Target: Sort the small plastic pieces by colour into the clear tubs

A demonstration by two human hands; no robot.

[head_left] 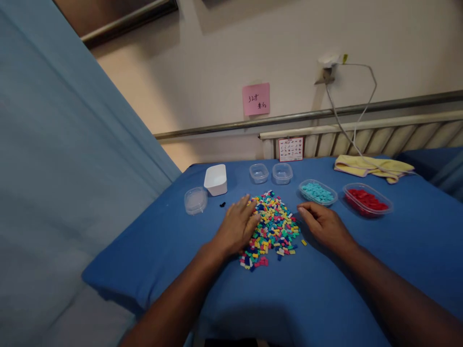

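the left hand (236, 225) rests loosely spread on a heap of small multicoloured plastic bricks (275, 222), the right hand (323, 225) curled to its right, any pinch unclear

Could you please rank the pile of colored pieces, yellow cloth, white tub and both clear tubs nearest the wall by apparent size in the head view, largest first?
1. Pile of colored pieces
2. Yellow cloth
3. White tub
4. Left clear tub and right clear tub: too alike to rank
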